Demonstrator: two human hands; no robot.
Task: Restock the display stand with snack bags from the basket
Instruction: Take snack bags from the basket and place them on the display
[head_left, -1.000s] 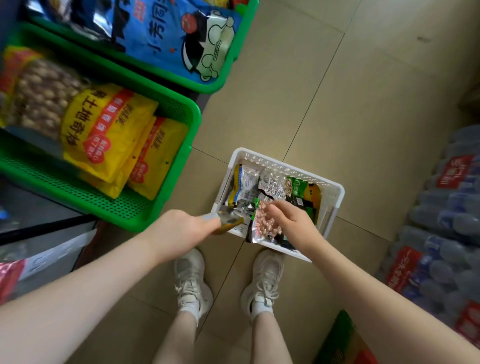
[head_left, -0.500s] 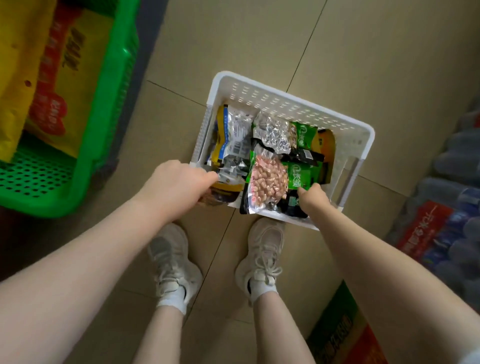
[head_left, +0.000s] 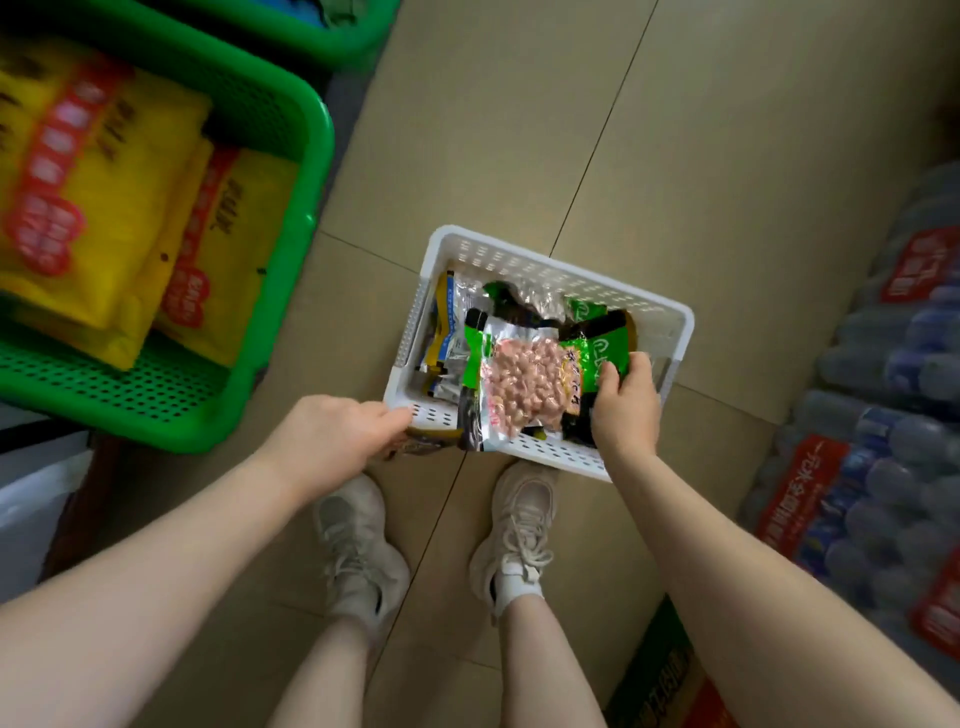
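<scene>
Fingers (head_left: 610, 376) of right hand (head_left: 623, 405) pinch green-labelled peanut bag (head_left: 524, 379); left hand (head_left: 327, 441) grips blurred packet (head_left: 426, 447); writing unreadable

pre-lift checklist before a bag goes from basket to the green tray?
1. Right hand on a bag: ok, fingers on the green bag in the white basket.
2. Left hand steadying the basket: cannot tell; it is at the near corner, holding a dark packet.
3. Peanut bag clear of the lift: not ok, it overlaps the green bag.
4. Space in the green tray: ok, bare mesh beside the yellow bags.
5. Floor path clear: ok.
</scene>
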